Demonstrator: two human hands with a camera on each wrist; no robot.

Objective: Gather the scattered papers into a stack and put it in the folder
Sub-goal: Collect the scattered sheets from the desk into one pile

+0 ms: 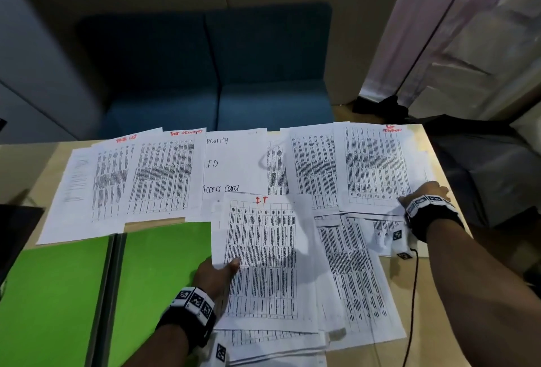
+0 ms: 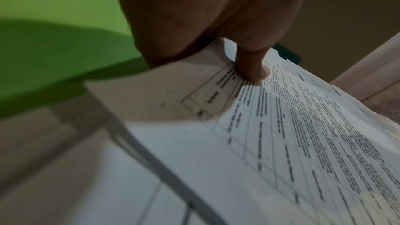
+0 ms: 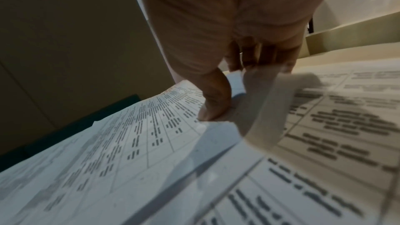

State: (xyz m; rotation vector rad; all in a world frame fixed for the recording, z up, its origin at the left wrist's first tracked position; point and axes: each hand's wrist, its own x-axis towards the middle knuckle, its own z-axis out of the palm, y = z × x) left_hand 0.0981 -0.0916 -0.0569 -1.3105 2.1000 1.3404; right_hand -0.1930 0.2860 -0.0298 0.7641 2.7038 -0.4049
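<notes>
Papers (image 1: 263, 179) spread flat across the tabletop (image 1: 404, 284) from 9 to 3 o'clock, most with long axes running 6 to 12, headings toward 12. Green folder (image 1: 58, 293) lying open at 8 o'clock, likely kept ready for the stack. Left hand (image 1: 215, 274) pinching the left edge of the "I.T" sheet (image 1: 262, 255) at 6 o'clock, thumb (image 2: 254, 69) on top, apparently anchoring the growing pile. Right hand (image 1: 426, 191) at 3 o'clock, thumb (image 3: 214, 102) and fingers gripping the far-right sheet (image 1: 376, 167) by its lifted corner, probably for dragging inward.
</notes>
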